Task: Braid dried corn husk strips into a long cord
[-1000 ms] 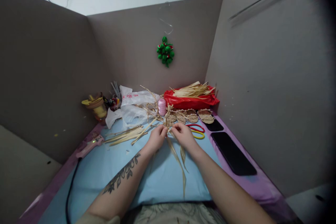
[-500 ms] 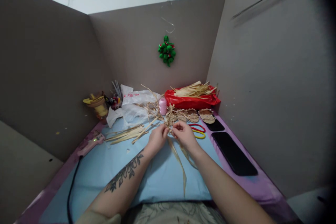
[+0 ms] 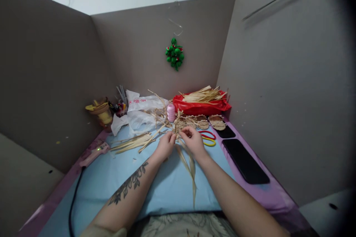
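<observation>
My left hand (image 3: 166, 145) is closed in a pinch around a braid of dried straw-like strips (image 3: 178, 132) at the middle of the table. Close beside it, my right hand (image 3: 192, 141) pinches the same braid from the other side. Loose ends of the strips (image 3: 191, 170) hang from between my hands toward the table's front edge. The fingertips partly hide the woven part. Just behind stand a pink thread spool (image 3: 171, 113) and several small woven straw pieces (image 3: 202, 122). Scissors (image 3: 209, 143) with red and yellow handles lie right of my right hand.
Loose straw strips (image 3: 136, 143) and a pink glue gun (image 3: 94, 154) with a black cord lie left. A white plastic bag (image 3: 144, 104), a pot (image 3: 102, 112) and a red bag (image 3: 200, 109) of strips stand behind. Two dark phone-like slabs, the larger one (image 3: 246, 161) nearer, lie right.
The whole view has shifted slightly left. My right fingers have risen a little, and the loose strip ends have swung closer together, now crossing. Both hands keep their pinch.
</observation>
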Tool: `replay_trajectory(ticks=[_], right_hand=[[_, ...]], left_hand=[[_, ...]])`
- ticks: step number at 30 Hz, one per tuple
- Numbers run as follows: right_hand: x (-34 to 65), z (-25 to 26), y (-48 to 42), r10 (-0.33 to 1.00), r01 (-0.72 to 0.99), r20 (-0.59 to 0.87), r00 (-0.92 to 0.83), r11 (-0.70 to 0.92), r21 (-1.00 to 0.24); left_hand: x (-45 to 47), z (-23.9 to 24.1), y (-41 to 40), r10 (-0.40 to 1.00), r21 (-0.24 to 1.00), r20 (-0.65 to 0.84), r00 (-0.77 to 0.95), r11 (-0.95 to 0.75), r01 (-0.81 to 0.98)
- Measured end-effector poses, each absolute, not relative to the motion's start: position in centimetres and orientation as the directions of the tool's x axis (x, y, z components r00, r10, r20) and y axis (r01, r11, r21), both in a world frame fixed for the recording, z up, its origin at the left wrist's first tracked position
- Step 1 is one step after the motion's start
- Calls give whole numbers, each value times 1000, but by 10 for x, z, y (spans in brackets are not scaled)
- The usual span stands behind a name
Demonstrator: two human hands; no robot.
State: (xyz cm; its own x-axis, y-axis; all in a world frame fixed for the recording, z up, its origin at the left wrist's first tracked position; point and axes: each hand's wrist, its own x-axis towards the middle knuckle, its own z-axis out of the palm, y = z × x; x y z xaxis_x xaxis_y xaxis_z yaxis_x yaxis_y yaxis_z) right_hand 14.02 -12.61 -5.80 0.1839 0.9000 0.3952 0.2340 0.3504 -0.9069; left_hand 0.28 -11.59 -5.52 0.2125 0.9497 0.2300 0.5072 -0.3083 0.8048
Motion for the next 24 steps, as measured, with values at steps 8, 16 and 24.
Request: replay_trajectory(ticks=[8, 16, 24], right_hand=[[165, -59, -120, 992, 16, 14, -123, 16, -1000], [144, -58, -134, 983, 260, 174, -57, 183, -948], [123, -57, -155, 844, 731, 515, -150, 446, -517]], left_hand=[[-1, -50, -116, 937, 837, 209, 279, -319, 445], [5, -60, -114, 975, 865, 161, 152, -214, 455], [0, -67, -108, 984, 977, 58, 167, -91, 194]])
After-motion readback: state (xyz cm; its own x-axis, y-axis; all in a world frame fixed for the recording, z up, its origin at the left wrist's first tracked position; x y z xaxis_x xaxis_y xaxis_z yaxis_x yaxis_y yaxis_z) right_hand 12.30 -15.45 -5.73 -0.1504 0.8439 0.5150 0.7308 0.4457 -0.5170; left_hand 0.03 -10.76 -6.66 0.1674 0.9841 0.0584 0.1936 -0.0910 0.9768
